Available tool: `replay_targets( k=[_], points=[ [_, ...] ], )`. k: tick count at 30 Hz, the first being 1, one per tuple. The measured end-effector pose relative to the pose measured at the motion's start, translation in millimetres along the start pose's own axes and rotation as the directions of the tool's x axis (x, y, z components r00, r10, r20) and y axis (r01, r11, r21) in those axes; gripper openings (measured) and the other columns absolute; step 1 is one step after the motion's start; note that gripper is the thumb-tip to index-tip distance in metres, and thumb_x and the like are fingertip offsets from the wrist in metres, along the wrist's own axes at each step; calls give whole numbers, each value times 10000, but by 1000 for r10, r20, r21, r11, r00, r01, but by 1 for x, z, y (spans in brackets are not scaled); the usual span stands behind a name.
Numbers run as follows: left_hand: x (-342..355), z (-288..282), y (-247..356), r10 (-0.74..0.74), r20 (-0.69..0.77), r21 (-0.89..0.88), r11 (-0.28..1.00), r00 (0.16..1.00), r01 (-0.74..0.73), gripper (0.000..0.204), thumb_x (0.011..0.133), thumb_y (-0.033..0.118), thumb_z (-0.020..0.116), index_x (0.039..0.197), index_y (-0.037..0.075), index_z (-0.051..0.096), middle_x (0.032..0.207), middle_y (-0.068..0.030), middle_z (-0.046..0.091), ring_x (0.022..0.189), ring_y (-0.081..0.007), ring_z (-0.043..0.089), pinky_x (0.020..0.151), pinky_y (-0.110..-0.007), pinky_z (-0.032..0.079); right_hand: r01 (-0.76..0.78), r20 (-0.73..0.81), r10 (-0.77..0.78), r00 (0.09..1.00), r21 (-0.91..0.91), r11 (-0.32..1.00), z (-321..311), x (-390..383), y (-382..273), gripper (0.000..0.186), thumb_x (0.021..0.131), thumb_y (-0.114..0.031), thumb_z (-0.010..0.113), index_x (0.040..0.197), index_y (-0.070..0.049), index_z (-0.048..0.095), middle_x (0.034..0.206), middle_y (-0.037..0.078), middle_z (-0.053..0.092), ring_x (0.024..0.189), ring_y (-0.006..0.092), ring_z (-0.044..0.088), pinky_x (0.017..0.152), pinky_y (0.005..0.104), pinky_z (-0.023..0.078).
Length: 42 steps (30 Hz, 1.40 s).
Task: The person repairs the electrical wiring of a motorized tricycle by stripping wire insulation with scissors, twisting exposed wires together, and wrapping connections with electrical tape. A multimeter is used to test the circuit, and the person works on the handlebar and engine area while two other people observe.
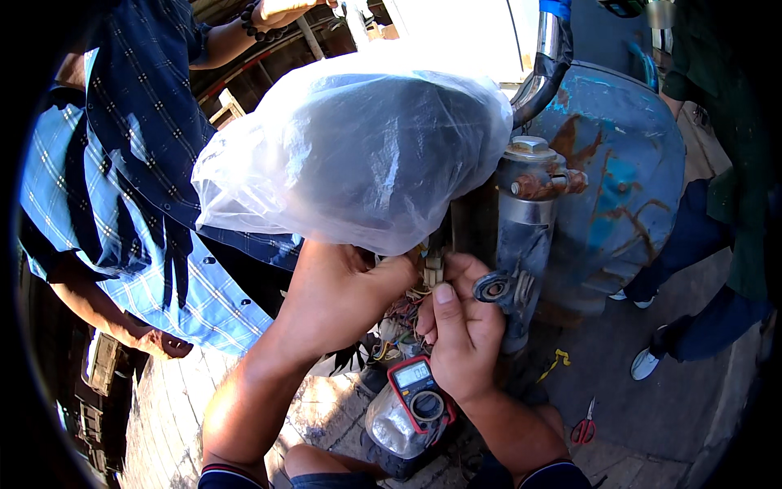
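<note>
- Fingers of the right hand [472, 334] are closed on a small pale plug [433, 270], the thumb tip pressed to its lower end and the other fingers curled behind it.
- Beside it, the left hand [346, 285] reaches in from the other side, back of the hand upward; its fingertips are hidden, so I cannot tell whether they grip anything.
- The plug sits between the two hands, just below the edge of a clear plastic bag [366, 155] pulled over a large dark, rounded thing.
- Loose wires [401, 314] in several colours hang in a tangle under the hands (some of them run up close to the plug).
- Below the wires, a red-edged meter [419, 395] lies tilted with its screen and dial facing up, against a clear-wrapped bundle [391, 425].
- Near the right hand stands a worn metal post [525, 232] with a bolt on top and rusty fittings; behind it is a scuffed blue metal body [631, 179].
- Red-handled scissors [583, 430] and a yellow strip [554, 365] lie on the floor to the right.
- A person in a blue checked shirt [138, 147] stands at the left; another, in dark trousers [688, 244], stands at the right.
</note>
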<state>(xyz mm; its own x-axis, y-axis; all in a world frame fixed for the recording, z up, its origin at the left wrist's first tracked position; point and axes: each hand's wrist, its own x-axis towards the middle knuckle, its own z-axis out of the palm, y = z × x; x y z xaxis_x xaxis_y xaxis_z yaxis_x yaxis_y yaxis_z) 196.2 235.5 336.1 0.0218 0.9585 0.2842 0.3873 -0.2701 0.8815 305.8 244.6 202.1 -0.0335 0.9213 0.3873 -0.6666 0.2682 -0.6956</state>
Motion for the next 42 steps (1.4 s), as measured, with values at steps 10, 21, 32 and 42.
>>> replay_targets(
  k=[10,21,32,42],
  points=[
    [-10,1,-1,23,26,47,999,999,-24,272,877,-44,613,1146,-82,623,984,-103,695,929,-161,656,775,-328,535,-35,82,33,996,25,999,7,-11,-11,456,1055,-67,566,1468,64,422,1166,73,659,742,34,539,622,197,441],
    [-44,-7,14,-29,96,320,947,995,-4,255,939,95,744,1131,-56,669,981,-108,728,919,-166,659,835,-340,541,-134,123,122,985,94,987,9,-47,-8,447,1053,-85,586,1457,74,478,1098,53,660,700,39,489,610,194,411],
    [-72,16,15,59,62,379,922,996,-78,195,929,86,752,1072,-33,696,943,-89,726,877,-153,653,801,-332,535,-95,124,80,989,126,987,-8,-79,-16,397,1035,-51,603,1401,71,507,1074,42,645,752,45,523,654,206,435],
    [-59,28,14,24,55,253,967,998,-37,319,898,12,732,1186,-60,615,1049,-132,705,947,-171,656,821,-355,552,-117,100,105,989,120,986,-13,-69,-25,165,1021,14,591,1184,37,577,911,-7,636,732,14,527,628,204,404]
  ],
)
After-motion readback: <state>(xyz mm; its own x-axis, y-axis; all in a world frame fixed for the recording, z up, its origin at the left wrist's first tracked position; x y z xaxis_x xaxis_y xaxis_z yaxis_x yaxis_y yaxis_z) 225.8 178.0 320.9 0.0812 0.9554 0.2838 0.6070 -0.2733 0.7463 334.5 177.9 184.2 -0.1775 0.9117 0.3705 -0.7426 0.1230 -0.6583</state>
